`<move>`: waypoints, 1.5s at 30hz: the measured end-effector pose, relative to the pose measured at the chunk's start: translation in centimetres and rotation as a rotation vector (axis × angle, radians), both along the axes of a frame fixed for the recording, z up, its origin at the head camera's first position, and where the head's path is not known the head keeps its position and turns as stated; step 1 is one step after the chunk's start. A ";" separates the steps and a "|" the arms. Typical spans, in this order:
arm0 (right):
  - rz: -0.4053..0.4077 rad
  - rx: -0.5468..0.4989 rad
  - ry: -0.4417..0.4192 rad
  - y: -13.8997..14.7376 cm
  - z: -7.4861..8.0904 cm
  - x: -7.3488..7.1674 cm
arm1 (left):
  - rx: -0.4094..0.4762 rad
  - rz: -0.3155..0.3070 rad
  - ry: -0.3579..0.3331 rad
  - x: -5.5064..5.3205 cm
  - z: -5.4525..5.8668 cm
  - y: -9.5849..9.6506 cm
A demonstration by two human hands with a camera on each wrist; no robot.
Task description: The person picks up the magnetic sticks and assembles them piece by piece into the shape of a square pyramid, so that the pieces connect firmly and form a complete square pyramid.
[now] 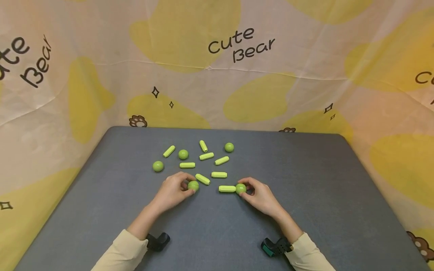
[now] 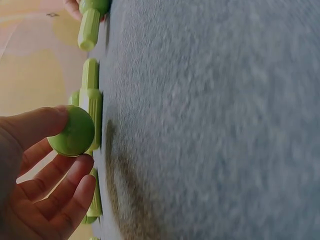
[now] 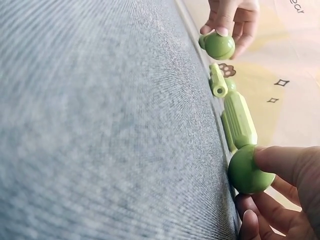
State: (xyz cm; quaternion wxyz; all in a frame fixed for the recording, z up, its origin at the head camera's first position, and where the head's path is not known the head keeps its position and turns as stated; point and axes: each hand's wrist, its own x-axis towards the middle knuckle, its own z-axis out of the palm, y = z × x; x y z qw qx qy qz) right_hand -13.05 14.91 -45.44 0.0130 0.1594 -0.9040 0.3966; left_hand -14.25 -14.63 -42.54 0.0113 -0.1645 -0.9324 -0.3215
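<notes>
My left hand [image 1: 174, 191] pinches a glossy green ball [image 1: 193, 186] between thumb and fingertips; a seam line shows round it. Across from it my right hand [image 1: 262, 197] holds another green ball [image 1: 240, 188] the same way. A ribbed light-green rod [image 1: 227, 189] meets that second ball end-on and points left toward the left hand. The right wrist view shows the rod [image 3: 240, 118] touching the ball [image 3: 250, 170], with the thumb on the ball's side. Just beyond the left hand's ball lies a loose rod [image 1: 202, 179], tilted down to the right.
Behind the hands, several more rods, such as this one [image 1: 219, 175], lie scattered on the grey table [image 1: 305, 169]. Three loose green balls lie there too: left [image 1: 158, 166], middle [image 1: 183, 154] and back right [image 1: 229, 147]. A printed cloth [image 1: 190, 94] hangs around the table.
</notes>
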 end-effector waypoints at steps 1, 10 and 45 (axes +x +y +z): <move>-0.001 0.000 0.001 0.0 0.0 0.0 | 0.002 -0.006 -0.001 0.0 0.0 0.2; 0.002 0.004 -0.002 -0.1 0.0 0.1 | 0.011 -0.057 0.014 0.0 -0.6 1.3; 0.034 0.010 0.013 -0.6 0.1 0.4 | 0.026 -0.142 0.018 0.2 -1.1 4.0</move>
